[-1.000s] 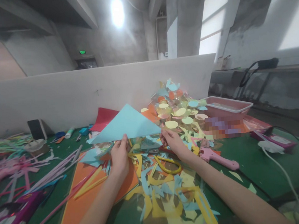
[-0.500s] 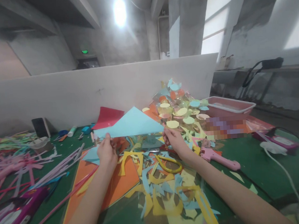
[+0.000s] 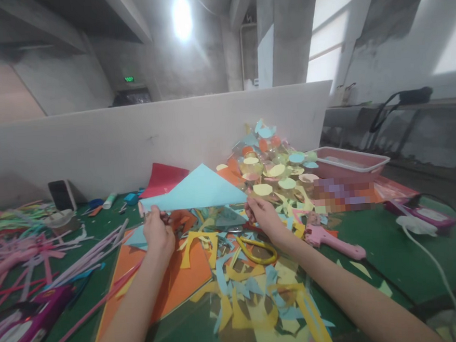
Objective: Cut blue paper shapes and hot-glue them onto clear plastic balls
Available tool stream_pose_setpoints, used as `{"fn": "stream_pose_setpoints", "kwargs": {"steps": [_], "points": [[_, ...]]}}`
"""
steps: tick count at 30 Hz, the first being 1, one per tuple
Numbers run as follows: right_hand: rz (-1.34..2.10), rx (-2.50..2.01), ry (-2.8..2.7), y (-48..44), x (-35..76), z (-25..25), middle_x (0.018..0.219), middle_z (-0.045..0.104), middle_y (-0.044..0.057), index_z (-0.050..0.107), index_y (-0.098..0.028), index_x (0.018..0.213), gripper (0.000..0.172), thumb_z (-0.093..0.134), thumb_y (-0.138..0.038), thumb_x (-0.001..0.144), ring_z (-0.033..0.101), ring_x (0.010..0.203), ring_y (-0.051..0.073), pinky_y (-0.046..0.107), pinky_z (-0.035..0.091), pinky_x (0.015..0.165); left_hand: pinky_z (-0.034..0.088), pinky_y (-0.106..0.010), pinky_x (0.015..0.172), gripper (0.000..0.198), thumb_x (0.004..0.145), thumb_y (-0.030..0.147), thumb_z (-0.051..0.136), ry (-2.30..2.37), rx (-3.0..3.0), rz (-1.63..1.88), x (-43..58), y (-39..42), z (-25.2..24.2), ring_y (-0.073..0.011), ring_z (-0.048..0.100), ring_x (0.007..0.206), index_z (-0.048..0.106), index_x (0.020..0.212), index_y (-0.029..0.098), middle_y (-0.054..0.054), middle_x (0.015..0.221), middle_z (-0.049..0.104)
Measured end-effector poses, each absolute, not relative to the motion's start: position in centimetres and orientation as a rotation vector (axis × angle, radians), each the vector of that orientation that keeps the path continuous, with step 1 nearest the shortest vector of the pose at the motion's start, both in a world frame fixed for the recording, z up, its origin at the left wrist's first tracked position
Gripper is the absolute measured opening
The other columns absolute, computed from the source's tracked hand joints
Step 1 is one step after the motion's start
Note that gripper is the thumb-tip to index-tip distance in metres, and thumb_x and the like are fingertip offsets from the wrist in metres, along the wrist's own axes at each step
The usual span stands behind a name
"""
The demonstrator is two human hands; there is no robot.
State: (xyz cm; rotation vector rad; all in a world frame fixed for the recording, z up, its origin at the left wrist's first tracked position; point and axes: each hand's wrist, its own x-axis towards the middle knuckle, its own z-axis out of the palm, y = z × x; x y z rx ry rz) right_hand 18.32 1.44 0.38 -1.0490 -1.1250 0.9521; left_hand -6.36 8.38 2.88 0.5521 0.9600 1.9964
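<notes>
A light-blue sheet of paper (image 3: 198, 190), triangular in outline with its peak away from me, is stretched between both hands. My left hand (image 3: 159, 233) pinches it near the left end of the straight near edge. At the opposite corner, the fingers of my right hand (image 3: 263, 215) are closed on the paper. Beneath the sheet lie paper offcuts and yellow-handled scissors (image 3: 257, 252). Below my left forearm are orange sheets (image 3: 181, 289). A pink glue gun (image 3: 336, 242) rests to the right of my right hand.
Plastic bottles topped with paper discs (image 3: 277, 170) pile up at the back right, beside a pink bin (image 3: 352, 162). Pipe cleaners (image 3: 27, 258), a phone (image 3: 61, 195) and a purple device (image 3: 32, 328) occupy the left side. A white partition (image 3: 93, 149) stands behind.
My left hand and the paper's left end have shifted slightly left. The right hand has moved a little left too, still gripping its corner.
</notes>
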Motion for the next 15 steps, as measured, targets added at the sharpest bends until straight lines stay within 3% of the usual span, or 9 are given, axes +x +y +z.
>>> {"fn": "stream_pose_setpoints", "kwargs": {"steps": [9, 15], "points": [[0.994, -1.040, -1.127, 1.69, 18.36, -0.27, 0.054, 0.046, -0.005, 0.054, -0.020, 0.068, 0.045, 0.053, -0.063, 0.080, 0.041, 0.045, 0.010, 0.024, 0.038, 0.047, 0.029, -0.019, 0.046, 0.027, 0.091, 0.025, 0.054, 0.824, 0.543, 1.965, -6.93, 9.00, 2.32, -0.0052, 0.032, 0.043, 0.038, 0.070, 0.019, 0.010, 0.053, 0.036], [1.026, -1.056, -1.130, 1.61, 18.46, -0.42, 0.054, 0.048, -0.005, 0.056, -0.019, 0.068, 0.044, 0.054, -0.061, 0.080, 0.042, 0.045, 0.010, 0.024, 0.038, 0.048, 0.038, -0.019, 0.052, 0.014, 0.091, 0.027, 0.055, 0.768, 0.547, 1.991, -6.90, 8.80, 2.37, -0.0060, 0.044, 0.050, 0.049, 0.082, 0.019, 0.008, 0.063, 0.050]]}}
